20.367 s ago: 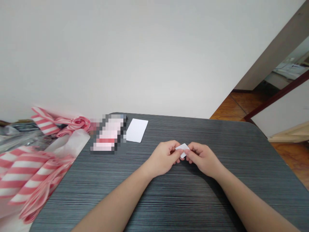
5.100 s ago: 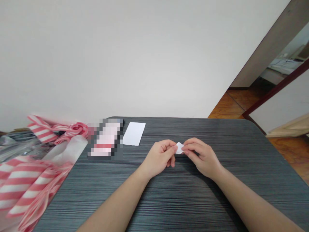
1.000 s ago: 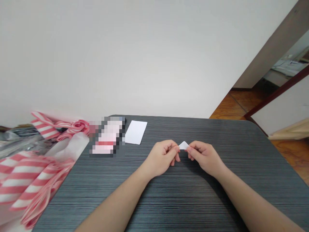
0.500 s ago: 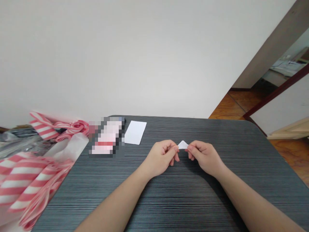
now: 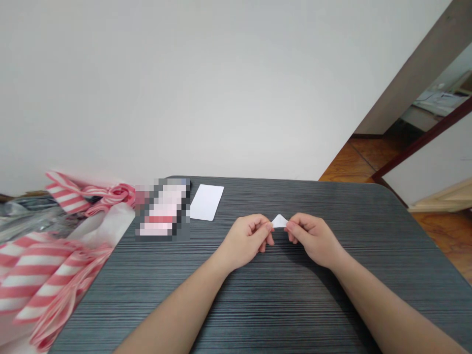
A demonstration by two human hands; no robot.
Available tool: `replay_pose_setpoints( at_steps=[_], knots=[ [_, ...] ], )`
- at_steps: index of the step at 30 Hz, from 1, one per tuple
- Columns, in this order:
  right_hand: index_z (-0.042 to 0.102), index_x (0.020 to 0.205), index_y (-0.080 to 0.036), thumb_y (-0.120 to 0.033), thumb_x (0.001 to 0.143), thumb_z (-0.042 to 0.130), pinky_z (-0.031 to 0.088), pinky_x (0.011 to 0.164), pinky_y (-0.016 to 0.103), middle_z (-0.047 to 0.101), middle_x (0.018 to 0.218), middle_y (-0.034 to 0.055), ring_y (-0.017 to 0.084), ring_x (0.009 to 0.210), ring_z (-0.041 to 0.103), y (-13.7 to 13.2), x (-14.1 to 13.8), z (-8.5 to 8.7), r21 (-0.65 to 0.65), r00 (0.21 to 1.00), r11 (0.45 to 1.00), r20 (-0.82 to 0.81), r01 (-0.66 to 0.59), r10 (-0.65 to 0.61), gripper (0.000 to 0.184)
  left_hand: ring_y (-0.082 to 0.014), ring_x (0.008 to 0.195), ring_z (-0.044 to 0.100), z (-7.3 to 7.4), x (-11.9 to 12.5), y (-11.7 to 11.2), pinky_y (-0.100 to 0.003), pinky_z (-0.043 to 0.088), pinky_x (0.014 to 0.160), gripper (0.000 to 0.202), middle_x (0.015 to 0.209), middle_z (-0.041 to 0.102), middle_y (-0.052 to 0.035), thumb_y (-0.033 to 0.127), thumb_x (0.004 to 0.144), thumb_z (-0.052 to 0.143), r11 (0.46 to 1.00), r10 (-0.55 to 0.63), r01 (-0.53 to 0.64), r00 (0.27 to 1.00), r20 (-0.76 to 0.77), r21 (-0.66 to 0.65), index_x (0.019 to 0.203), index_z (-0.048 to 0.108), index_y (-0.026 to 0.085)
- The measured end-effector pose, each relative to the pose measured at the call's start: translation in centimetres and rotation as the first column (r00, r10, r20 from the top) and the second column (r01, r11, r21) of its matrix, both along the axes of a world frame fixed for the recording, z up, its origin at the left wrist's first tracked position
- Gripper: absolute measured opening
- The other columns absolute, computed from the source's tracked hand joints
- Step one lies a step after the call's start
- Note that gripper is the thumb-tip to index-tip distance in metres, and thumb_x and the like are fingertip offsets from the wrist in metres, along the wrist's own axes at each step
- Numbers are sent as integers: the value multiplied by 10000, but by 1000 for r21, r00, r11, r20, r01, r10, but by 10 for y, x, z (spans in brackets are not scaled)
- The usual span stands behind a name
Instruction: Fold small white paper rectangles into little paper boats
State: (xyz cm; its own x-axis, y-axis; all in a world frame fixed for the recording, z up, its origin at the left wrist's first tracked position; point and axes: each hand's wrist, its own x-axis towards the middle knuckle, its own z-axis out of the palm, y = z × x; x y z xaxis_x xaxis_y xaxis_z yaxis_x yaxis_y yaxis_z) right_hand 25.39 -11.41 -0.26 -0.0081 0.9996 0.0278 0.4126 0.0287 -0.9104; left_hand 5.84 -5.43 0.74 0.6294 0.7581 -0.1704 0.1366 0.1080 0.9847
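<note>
A small white paper triangle (image 5: 279, 221), folded by the look of it, is held up between my two hands above the dark table (image 5: 258, 305). My left hand (image 5: 252, 238) pinches its left corner between thumb and forefinger. At the right corner, my right hand (image 5: 311, 238) has the same kind of pinch. The peak of the triangle points away from me, and its ends are hidden under my fingertips. Beyond my left hand, a stack or sheet of white paper (image 5: 207, 202) lies flat on the table.
Left of the white paper lies a blurred-out, phone-like object (image 5: 164, 209). Red-and-white striped fabric (image 5: 40, 275) and clear plastic (image 5: 51, 223) are heaped beside the table's left edge. A pale wall (image 5: 221, 88) rises behind the table; wooden floor (image 5: 344, 162) shows at right.
</note>
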Motion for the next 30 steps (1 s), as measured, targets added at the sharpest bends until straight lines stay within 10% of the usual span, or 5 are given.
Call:
replay_pose_setpoints(
  at_steps=[10,30],
  knots=[
    [518,625,-192,-236,881,557,342,542,245,490,566,-43,116,549,430,0,-1,3,-23,995,998,82,-61,63,263,-91,508,537,-8,-1,-1,-207,420,487,285,645,590,23,335,903,565,998,-34,32,999,39,63,1112,635,154],
    [635,885,-200,-270,880,668,486,720,289,650,812,12,159,740,599,1,-7,-12,25,975,991,-177,-128,131,78,-85,523,541,-9,1,-3,-193,431,498,244,627,599,21,335,885,609,996,-61,61,998,-3,72,1029,674,149]
  ],
)
